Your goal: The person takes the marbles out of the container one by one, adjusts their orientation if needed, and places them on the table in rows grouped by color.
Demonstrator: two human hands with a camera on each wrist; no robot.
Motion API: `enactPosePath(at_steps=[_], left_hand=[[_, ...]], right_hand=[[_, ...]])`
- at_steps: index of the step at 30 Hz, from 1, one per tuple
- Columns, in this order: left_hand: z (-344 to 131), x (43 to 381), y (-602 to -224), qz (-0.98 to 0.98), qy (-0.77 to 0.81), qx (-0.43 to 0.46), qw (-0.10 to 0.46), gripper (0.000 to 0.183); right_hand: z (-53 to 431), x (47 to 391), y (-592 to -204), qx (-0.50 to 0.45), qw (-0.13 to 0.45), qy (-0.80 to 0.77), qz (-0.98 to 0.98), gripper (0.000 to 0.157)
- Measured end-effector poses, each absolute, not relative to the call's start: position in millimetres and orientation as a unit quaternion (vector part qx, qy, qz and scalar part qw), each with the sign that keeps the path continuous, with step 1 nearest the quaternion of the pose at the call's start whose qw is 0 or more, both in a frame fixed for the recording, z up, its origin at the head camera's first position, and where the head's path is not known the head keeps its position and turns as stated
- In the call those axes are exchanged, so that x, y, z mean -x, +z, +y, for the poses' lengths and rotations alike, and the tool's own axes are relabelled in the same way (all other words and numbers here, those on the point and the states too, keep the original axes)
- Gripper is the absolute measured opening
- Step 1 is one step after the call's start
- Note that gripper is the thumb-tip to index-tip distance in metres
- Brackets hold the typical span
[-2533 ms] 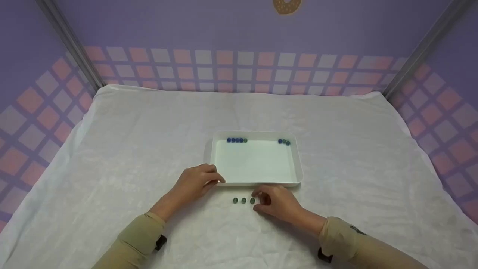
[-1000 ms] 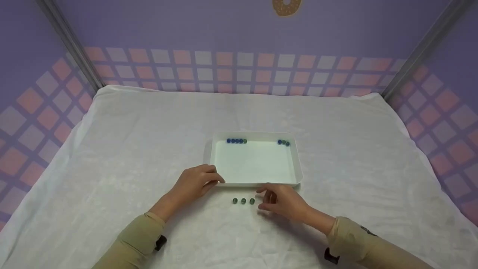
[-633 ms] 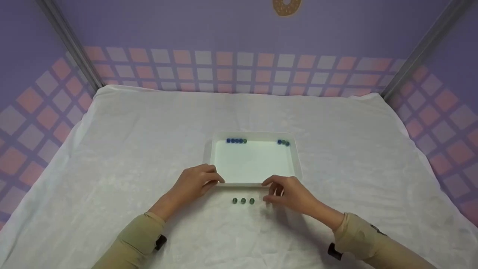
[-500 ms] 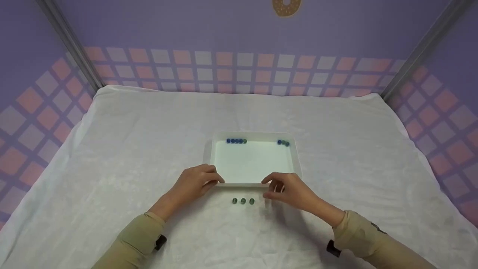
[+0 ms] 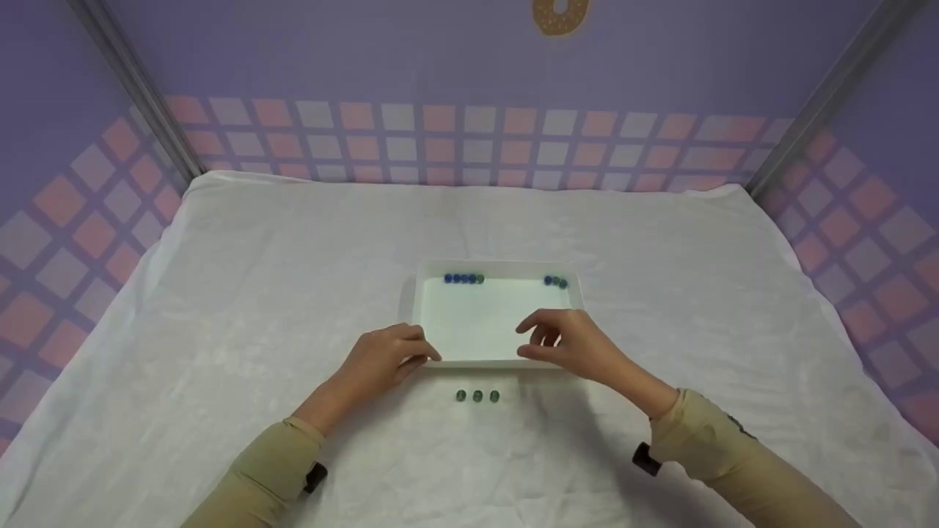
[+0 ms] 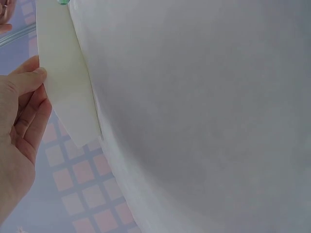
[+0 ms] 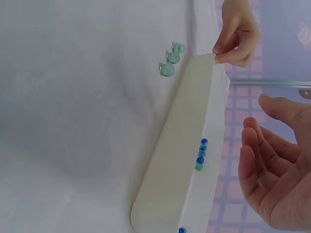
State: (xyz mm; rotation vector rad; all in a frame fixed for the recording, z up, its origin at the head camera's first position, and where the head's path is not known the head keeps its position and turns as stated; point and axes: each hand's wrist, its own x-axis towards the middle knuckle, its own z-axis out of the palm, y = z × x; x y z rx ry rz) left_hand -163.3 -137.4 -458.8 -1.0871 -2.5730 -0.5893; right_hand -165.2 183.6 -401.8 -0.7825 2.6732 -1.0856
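Note:
At the near left corner of a shallow white tray (image 5: 469,364), my left hand (image 5: 383,353) pinches the rim. The left wrist view shows its thumb (image 6: 34,80) against the outer wall. My right hand (image 5: 576,343) hovers over the tray's right part, fingers loosely curved, and the right wrist view shows nothing between thumb and fingers (image 7: 248,165). Three green marbles (image 5: 477,396) lie in a line on the cloth before the tray. Inside, along the far wall, stand a row of several marbles (image 5: 464,279), mostly blue with a green one at its right end, and three more marbles (image 5: 556,281) at the right corner.
A white cloth (image 5: 293,257) covers the table. Purple walls (image 5: 469,59) with pink and white squares rise behind and at both sides, joined by grey corner posts (image 5: 139,81).
My right hand has left its place beside the green marbles, risen past the tray's front wall and moved forward over the tray. My left hand and all the marbles have kept their places.

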Motion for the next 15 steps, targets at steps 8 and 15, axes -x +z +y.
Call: enactPosePath(at_steps=[8, 15], left_hand=[[-137, 163, -459, -0.895, -0.205, 0.373, 0.136, 0.018], [-137, 163, -459, -0.893, -0.205, 0.374, 0.145, 0.018]], right_hand=[[187, 180, -395, 0.242, 0.062, -0.356, 0.901, 0.023], [186, 197, -390, 0.231, 0.044, -0.354, 0.905, 0.024]])
